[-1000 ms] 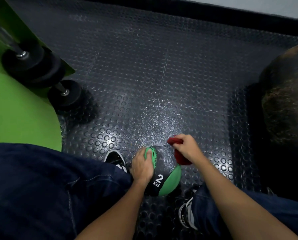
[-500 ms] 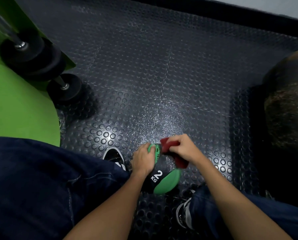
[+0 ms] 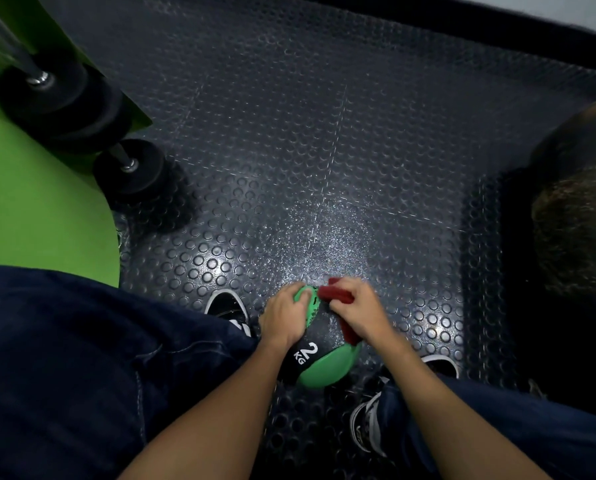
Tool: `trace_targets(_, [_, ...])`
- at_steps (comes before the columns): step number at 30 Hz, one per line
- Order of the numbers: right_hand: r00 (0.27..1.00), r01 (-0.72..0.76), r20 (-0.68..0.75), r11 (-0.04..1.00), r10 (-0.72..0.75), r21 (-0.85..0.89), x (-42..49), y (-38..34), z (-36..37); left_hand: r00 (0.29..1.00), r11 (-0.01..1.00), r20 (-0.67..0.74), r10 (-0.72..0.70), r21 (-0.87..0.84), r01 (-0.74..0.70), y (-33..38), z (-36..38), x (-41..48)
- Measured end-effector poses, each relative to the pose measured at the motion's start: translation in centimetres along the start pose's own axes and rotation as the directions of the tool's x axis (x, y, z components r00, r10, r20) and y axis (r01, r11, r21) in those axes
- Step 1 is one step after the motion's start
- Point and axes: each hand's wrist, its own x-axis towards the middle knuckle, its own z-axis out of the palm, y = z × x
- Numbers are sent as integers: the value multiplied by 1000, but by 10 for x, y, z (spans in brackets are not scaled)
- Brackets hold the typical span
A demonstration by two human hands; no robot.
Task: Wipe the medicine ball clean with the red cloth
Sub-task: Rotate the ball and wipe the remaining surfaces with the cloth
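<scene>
Wiping midway, I judge: right hand [image 3: 357, 311] grips red cloth [image 3: 336, 295] atop medicine ball [image 3: 327, 367], left hand [image 3: 284, 315] cupped round it just beside; its green side under my wrists seems left.

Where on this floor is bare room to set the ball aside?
The widest free patch is the floor ahead of the ball, bordered by the dumbbell on the left and a dark bulk on the right. Close in it is crowded: left hand, right hand with cloth, left shoe and right shoe ring the ball.
</scene>
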Motion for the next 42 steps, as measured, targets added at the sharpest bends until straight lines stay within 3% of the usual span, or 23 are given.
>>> trace_targets(5, [965,181,170,976,-201,122,-25,-23,-15,1000,1000,11,-7,-9,7,4,-1,5])
trace_targets(8, [998,68,-24,972,-64,225,0,-19,-24,1000,1000,26,-6,-24,7,3,-1,5])
trace_targets(10, [993,-28,-107,987,46,157,22,-8,-22,1000,1000,25,-3,-30,4,2,-2,2])
trace_targets(14, [979,-200,-28,976,203,82,37,2,-3,1000,1000,12,3,19,-3,6,-2,-2])
trace_targets(16, [991,-124,-42,992,125,27,31,-4,3,1000,1000,10,-24,9,24,7,-1,1])
trace_targets(20, [995,64,-79,991,-55,119,6,-16,2,1000,999,20,-24,36,23,7,-2,8])
trace_targets(24, [981,172,44,957,-187,235,-16,-28,-10,999,999,38,-35,41,33,4,-1,16])
trace_targets(26, [991,95,56,946,-118,309,-8,-32,-18,997,999,67,-39,13,39,3,-1,18])
trace_targets(28, [999,-1,-37,951,13,309,9,-30,-23,996,999,71,-49,14,49,5,-1,16])
trace_targets(32, [976,-219,42,970,216,104,30,-17,-11,997,997,41,-69,21,69,9,1,9])
trace_targets(33, [980,-200,25,978,199,60,30,-17,-5,996,997,35,-78,14,78,8,2,11])
trace_targets(36, [997,40,-62,994,-47,-105,12,-28,8,993,993,21,-117,-31,118,4,0,19])
trace_targets(42, [985,111,117,986,-125,123,-34,-40,-10,991,986,51,-121,-110,126,-2,2,24])
